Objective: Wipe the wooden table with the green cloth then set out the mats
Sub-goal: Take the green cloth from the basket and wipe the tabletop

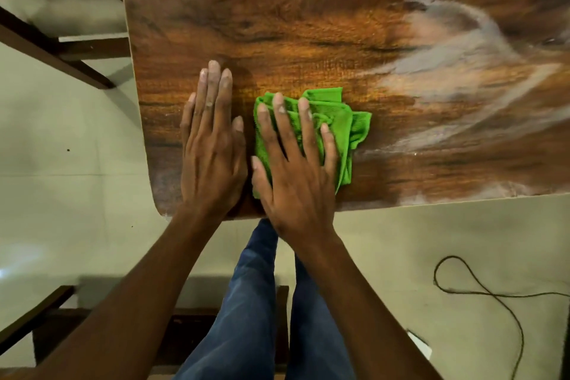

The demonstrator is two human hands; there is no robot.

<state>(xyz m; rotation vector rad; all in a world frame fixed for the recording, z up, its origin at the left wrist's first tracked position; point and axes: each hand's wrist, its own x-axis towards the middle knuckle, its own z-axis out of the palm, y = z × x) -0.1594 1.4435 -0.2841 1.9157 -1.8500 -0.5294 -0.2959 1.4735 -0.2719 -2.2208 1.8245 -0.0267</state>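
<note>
Off the table's left edge the floor (61,139) is pale and smooth, crossed by dark wooden rails (52,49); the wooden table (308,25) has a glossy, streaky grain in orange-brown, smeared with a hazy whitish patch toward its right side, and a rounded near-left corner; the left hand (212,148) lies flat on the bare wood by that corner, fingers straight and close together, holding nothing; just beside it the right hand (296,173) presses down on the green cloth (345,123), fingers straight and spread across it; the cloth is bright green, finely ribbed, bunched in loose folds near the table's near edge; below the edge are blue denim legs (256,302); a thin dark cord (481,290) loops on the floor at right.
</note>
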